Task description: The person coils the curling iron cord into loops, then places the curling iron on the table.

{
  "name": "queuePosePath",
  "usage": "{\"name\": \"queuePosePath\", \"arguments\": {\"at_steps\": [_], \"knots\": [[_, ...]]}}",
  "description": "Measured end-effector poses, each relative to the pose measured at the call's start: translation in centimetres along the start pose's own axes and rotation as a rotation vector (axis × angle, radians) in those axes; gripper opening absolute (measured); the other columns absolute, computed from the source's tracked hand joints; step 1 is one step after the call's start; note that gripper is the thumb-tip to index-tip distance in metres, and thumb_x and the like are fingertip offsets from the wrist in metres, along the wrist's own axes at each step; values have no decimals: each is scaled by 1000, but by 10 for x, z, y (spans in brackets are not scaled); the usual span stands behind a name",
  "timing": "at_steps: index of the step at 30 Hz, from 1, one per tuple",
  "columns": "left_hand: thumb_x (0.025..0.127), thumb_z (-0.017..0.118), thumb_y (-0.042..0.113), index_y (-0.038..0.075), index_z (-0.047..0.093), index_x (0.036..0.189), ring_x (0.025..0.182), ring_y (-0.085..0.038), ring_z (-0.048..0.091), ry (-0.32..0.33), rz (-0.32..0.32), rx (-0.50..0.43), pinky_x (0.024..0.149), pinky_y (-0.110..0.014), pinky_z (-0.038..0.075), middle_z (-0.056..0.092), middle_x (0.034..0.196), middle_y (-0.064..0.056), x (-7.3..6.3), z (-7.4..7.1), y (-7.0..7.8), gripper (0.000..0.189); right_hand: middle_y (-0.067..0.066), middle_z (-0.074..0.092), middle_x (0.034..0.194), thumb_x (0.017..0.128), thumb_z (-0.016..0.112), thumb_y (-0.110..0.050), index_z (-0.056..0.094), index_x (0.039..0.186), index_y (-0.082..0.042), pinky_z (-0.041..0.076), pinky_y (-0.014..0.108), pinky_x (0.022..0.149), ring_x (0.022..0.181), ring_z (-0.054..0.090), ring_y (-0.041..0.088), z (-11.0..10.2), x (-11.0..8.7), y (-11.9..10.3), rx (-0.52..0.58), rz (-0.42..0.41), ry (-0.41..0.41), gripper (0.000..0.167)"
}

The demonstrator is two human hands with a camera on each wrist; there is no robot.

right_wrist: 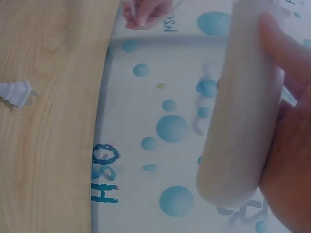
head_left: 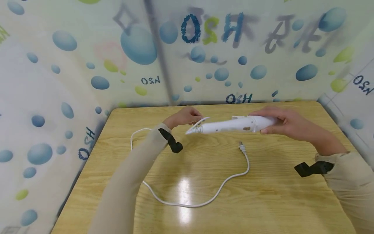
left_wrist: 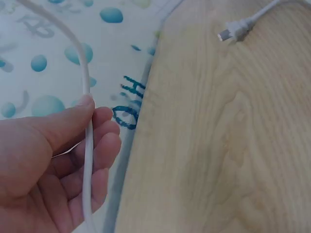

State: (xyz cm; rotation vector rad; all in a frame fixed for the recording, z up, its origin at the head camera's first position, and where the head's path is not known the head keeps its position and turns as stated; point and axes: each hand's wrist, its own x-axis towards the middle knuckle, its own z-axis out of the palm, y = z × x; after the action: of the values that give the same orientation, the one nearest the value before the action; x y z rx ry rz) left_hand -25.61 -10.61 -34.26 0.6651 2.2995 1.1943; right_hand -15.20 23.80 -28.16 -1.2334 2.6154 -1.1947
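Note:
My right hand [head_left: 292, 125] grips one end of a white corded appliance shaped like a curling iron [head_left: 228, 126], held nearly level above the table. In the right wrist view, the thick rounded end of the appliance [right_wrist: 243, 111] shows beside the thumb. A ribbed cord sleeve on its other end points left. Near that end my left hand [head_left: 185, 117] pinches the white power cord [left_wrist: 88, 160] between thumb and fingers. From there the cord loops down behind the left forearm and across the table to a two-pin plug [head_left: 242, 148].
A wood-grain table [head_left: 277, 195] lies under both hands, with the cord's long curve [head_left: 193, 205] on it. Behind stands a wall covering [head_left: 187, 74] printed with blue and green bubbles. Black wrist mounts [head_left: 170, 140] sit on both sleeves.

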Motion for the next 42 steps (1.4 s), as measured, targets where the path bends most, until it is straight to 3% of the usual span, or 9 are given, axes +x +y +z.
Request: {"name": "queuePosePath", "arguments": {"at_steps": [2,3,8,15,20,26,30,34,42], "knots": [[92,57,17,-2,69,97,66,-22,59,28,-7,75,65,-34,50,63,77,-12,0,-7,4,22,-6,54,108,77,70,2,56,127,-12,42,25,59,79,46,11,4,-1,2,27,-22,-49,54],[91,59,17,-2,69,95,69,-24,61,41,-5,91,67,-37,50,64,81,-13,0,-11,6,22,-4,54,108,78,70,2,56,127,-12,42,25,61,80,46,11,6,-1,3,35,-27,-74,53],[90,61,15,-1,70,89,59,-18,55,132,19,157,60,-31,47,63,77,-14,-4,-22,26,19,-2,56,108,80,69,-5,57,126,-12,42,25,63,82,47,10,16,1,9,40,-16,-151,47],[88,63,15,1,70,92,59,-18,52,250,86,197,57,-30,46,63,78,-10,-11,-27,57,17,-1,58,102,81,70,-14,58,123,-7,42,26,62,78,49,8,31,3,19,-64,37,-156,44],[88,64,18,5,70,93,60,-19,52,287,170,223,56,-28,45,64,79,-3,-25,-22,82,16,2,58,99,82,70,-16,57,125,-7,40,29,63,75,48,13,41,6,28,-138,132,-138,46],[88,64,21,10,70,93,57,-16,48,274,288,252,56,-27,41,64,79,2,-47,-3,104,14,13,57,102,83,69,-14,54,126,-2,39,37,67,81,49,22,46,8,38,-165,261,-69,47],[87,65,19,10,70,94,53,-15,46,265,343,248,53,-25,39,62,80,3,-60,11,107,13,22,55,111,86,66,-15,50,130,0,38,41,69,87,50,29,45,10,44,-154,340,-11,49],[86,66,17,9,70,95,54,-11,49,278,363,241,52,-25,40,61,77,4,-70,21,100,12,26,49,120,88,63,-20,46,133,-1,38,45,71,94,47,34,38,13,45,-104,430,49,52],[89,62,15,8,70,100,59,-11,51,252,337,153,52,-25,40,62,76,3,-85,29,75,15,25,49,122,88,63,-20,48,133,-4,36,45,70,93,46,34,23,14,41,-106,444,140,50]]}}
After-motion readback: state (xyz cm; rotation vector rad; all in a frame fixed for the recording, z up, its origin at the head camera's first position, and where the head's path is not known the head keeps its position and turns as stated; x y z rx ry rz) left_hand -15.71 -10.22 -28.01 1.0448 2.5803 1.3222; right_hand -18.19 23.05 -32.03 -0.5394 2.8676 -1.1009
